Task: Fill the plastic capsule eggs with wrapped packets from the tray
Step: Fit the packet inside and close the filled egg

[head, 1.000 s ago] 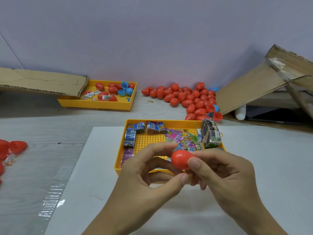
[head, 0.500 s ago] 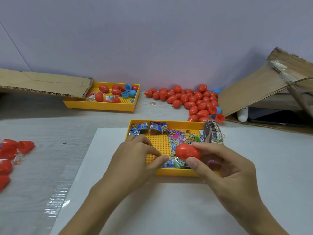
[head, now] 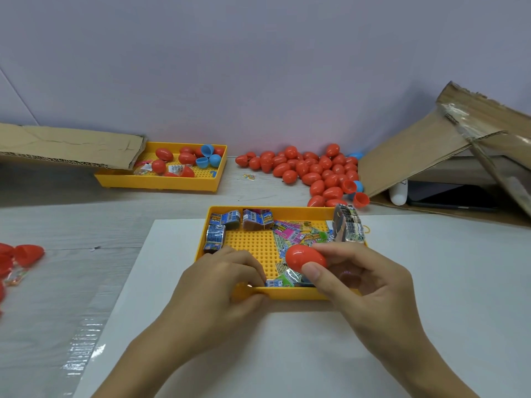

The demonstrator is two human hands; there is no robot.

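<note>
Red egg (head: 306, 257) is pinched shut-side-up by right hand (head: 365, 285) over tray's (head: 270, 208) near edge, kept handy; left hand (head: 221, 285), fingers curled, prob. picking a packet (head: 280, 282) at near edge—grasp can't be told.

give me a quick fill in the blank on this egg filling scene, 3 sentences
The right hand holds a closed ____ plastic capsule egg.
The left hand reaches into the near ____ plastic tray of wrapped packets.
The few open egg halves in the far tray are ____.

Missing words: red; yellow; blue
</note>
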